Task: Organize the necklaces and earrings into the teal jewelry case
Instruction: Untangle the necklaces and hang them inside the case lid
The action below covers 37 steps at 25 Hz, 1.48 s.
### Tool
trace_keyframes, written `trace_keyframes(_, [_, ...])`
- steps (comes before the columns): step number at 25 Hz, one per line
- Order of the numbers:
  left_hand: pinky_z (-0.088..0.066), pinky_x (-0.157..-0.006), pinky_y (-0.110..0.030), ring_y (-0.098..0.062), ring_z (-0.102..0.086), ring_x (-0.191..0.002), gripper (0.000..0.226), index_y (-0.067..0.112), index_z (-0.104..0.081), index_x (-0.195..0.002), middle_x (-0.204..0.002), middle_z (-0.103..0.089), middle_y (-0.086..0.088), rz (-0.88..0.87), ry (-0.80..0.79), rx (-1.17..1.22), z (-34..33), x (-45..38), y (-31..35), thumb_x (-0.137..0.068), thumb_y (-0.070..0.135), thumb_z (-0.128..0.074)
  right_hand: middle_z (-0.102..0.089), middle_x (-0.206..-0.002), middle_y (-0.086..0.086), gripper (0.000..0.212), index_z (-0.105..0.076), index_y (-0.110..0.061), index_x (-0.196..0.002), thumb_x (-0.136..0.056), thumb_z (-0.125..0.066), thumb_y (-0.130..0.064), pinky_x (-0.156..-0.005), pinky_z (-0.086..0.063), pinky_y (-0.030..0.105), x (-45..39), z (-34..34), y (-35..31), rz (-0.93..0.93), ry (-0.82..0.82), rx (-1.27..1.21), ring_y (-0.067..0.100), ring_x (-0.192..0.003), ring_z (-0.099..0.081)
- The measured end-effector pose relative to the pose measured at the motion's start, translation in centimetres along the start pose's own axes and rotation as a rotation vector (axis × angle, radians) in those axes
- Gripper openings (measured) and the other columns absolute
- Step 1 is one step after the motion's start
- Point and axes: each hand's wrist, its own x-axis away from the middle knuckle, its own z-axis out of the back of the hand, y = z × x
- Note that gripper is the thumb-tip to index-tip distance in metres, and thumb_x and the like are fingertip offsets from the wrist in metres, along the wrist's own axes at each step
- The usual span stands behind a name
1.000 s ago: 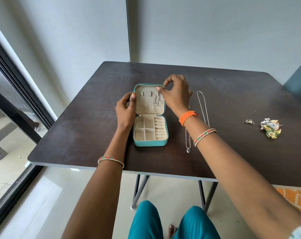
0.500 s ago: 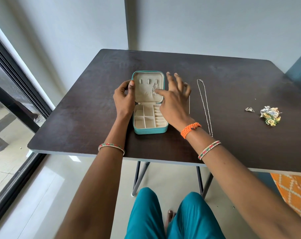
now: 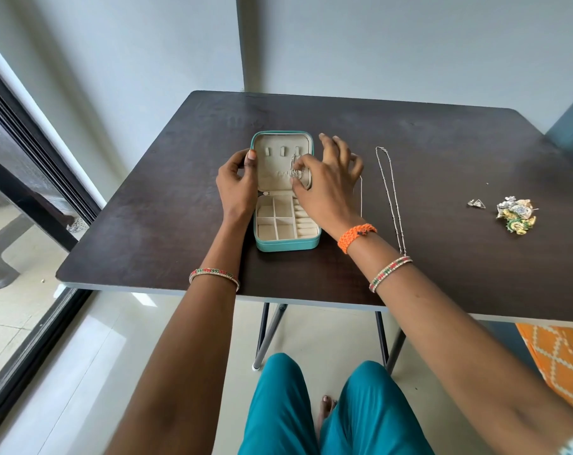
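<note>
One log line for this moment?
left hand steadies case lid | right hand tucks necklace into lid | second necklace, earrings on table

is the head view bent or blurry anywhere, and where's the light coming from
Head view: wide-angle bending bows the window frame and the table edges; daylight enters from that left-side window, putting a pale sheen on the floor; the teal jewelry case is sharp, the necklace chain links barely resolved.

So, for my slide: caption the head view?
Right hand tucks a necklace into the teal case lid; left hand steadies it.
</note>
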Motion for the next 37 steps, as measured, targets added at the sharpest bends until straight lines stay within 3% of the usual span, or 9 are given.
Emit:
trace_keyframes(6, [-0.057,-0.066,-0.048,-0.010,-0.060,-0.071,0.024,0.013,-0.069,-0.095,-0.075,-0.062,0.016,0.013,-0.012,0.010,0.1,-0.1,-0.1,-0.096,0.028,-0.051,-0.045,-0.141,0.010,0.010,-0.066,-0.017,-0.089,-0.081,-0.064,-0.022,-0.106,-0.015,0.052,-0.6,-0.7,-0.4,0.074,0.045,0.119,0.031,-0.137,-0.031])
trace_keyframes(11, [-0.051,-0.064,-0.030,0.009,-0.055,-0.064,0.028,0.006,-0.070,-0.099,-0.076,-0.062,0.009,-0.018,0.002,-0.020,-0.2,-0.2,-0.3,-0.097,0.025,-0.049,-0.048,-0.135,0.012,0.020,-0.067,-0.009,-0.090,-0.077,-0.059,-0.022,-0.106,-0.019,0.051,-1.2,-0.7,-0.2,0.086,-0.006,0.164,0.032,-0.129,-0.037])
trace_keyframes(14, [-0.040,-0.060,-0.012,0.011,-0.053,-0.065,0.029,0.004,-0.070,-0.098,-0.076,-0.063,0.006,-0.074,0.027,-0.062,-0.3,-0.1,-0.3,-0.097,0.024,-0.048,-0.048,-0.136,0.011,0.020,-0.065,-0.012,-0.088,-0.077,-0.055,-0.024,-0.103,-0.020,0.046,-0.9,-0.6,0.3,0.069,0.004,0.067,0.030,-0.129,-0.037])
trace_keyframes(16, [-0.037,-0.059,-0.008,0.012,-0.053,-0.066,0.029,0.004,-0.070,-0.097,-0.078,-0.064,0.005,-0.077,0.041,-0.066,-0.2,-0.2,-0.5,-0.096,0.023,-0.049,-0.046,-0.140,0.009,0.015,-0.066,-0.017,-0.086,-0.075,-0.057,-0.022,-0.103,-0.016,0.042,-0.5,-0.4,0.6,0.047,-0.002,-0.029,0.029,-0.133,-0.033])
trace_keyframes(22, [-0.040,-0.061,-0.008,0.011,-0.056,-0.070,0.029,0.007,-0.071,-0.099,-0.086,-0.069,0.003,-0.070,0.033,-0.069,-0.1,-0.4,-0.6,-0.096,0.026,-0.049,-0.046,-0.144,0.006,0.033,-0.075,-0.023,-0.091,-0.077,-0.052,-0.003,-0.107,-0.017,0.045,-0.4,0.6,0.4,0.002,0.012,-0.079,0.025,-0.137,-0.031])
trace_keyframes(28, [-0.045,-0.061,-0.028,0.005,-0.052,-0.061,0.029,0.010,-0.071,-0.093,-0.071,-0.061,0.011,-0.049,0.043,-0.049,-0.1,-0.4,-0.7,-0.094,0.029,-0.049,-0.037,-0.149,0.009,0.042,-0.071,-0.027,-0.105,-0.077,-0.053,-0.002,-0.107,-0.016,0.046,0.1,0.1,0.0,0.007,-0.054,-0.016,0.029,-0.138,-0.026])
trace_keyframes(30, [-0.044,-0.060,-0.027,0.005,-0.051,-0.060,0.029,0.010,-0.071,-0.092,-0.069,-0.060,0.014,-0.047,0.045,-0.049,-0.1,-0.4,-0.6,-0.094,0.029,-0.050,-0.038,-0.148,0.011,0.043,-0.071,-0.025,-0.108,-0.076,-0.053,-0.003,-0.107,-0.017,0.047,0.6,0.0,0.0,0.014,-0.061,-0.025,0.030,-0.138,-0.026])
trace_keyframes(34, [-0.036,-0.057,-0.011,0.011,-0.052,-0.063,0.027,0.007,-0.071,-0.094,-0.074,-0.062,0.011,-0.059,0.040,-0.054,-0.2,-0.3,-0.4,-0.096,0.024,-0.050,-0.034,-0.151,0.008,0.038,-0.073,-0.027,-0.105,-0.079,-0.052,-0.007,-0.108,-0.015,0.046,1.0,0.1,0.0,0.010,-0.091,0.003,0.028,-0.141,-0.022])
trace_keyframes(37, [-0.037,-0.058,-0.011,0.012,-0.052,-0.063,0.028,0.007,-0.071,-0.095,-0.077,-0.064,0.007,-0.058,0.035,-0.058,-0.1,-0.3,-0.5,-0.096,0.024,-0.049,-0.035,-0.151,0.008,0.036,-0.072,-0.026,-0.097,-0.079,-0.051,-0.002,-0.108,-0.015,0.044,0.9,0.4,-0.1,-0.022,-0.046,-0.046,0.028,-0.141,-0.022])
